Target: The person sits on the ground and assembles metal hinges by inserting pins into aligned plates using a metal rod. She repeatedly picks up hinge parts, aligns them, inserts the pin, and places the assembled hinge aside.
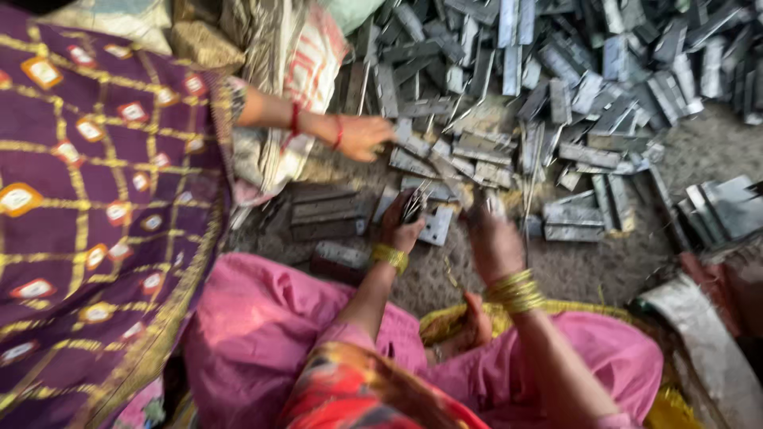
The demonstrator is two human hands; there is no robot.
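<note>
Metal plates (421, 213) sit bunched in the left hand (400, 232), gripped low over the floor (572, 270) at the near edge of the heap (556, 87). The right hand (491, 238) is blurred; its grip cannot be told. A co-worker's hand (366, 137) reaches into the heap nearby. Sharp edges could nick fingers, and a loose grip could let plates slide out.

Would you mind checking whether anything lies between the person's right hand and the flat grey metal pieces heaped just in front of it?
Nothing visible does. The right hand hovers at the near edge of the grey metal pieces, with no other object between them. A co-worker's hand reaches in farther left, clear of it.
</note>
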